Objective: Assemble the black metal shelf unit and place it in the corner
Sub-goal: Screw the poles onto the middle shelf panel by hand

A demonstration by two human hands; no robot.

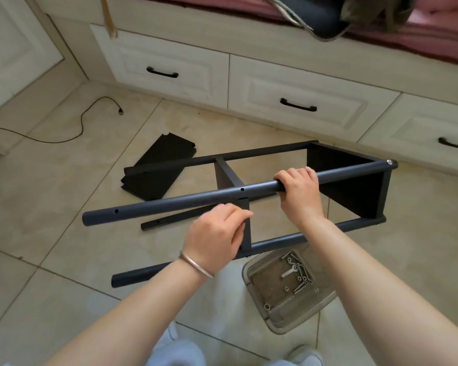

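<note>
The black metal shelf frame (275, 151) lies on its side on the tiled floor, with several round posts running left to right. My right hand (298, 190) is wrapped around the top near post (175, 202). My left hand (217, 233) pinches the edge of the middle shelf panel (226, 175) where it meets that post. An end panel (354, 188) is fixed at the right, with a screw head (389, 162) showing on the post tip. Loose black shelf panels (156, 167) lie stacked on the floor behind the frame.
A clear plastic tray (283, 310) holding several screws and a small wrench sits on the floor by my right forearm. White drawers with black handles (298, 104) run along the back. A black cable (82, 120) trails across the floor at left.
</note>
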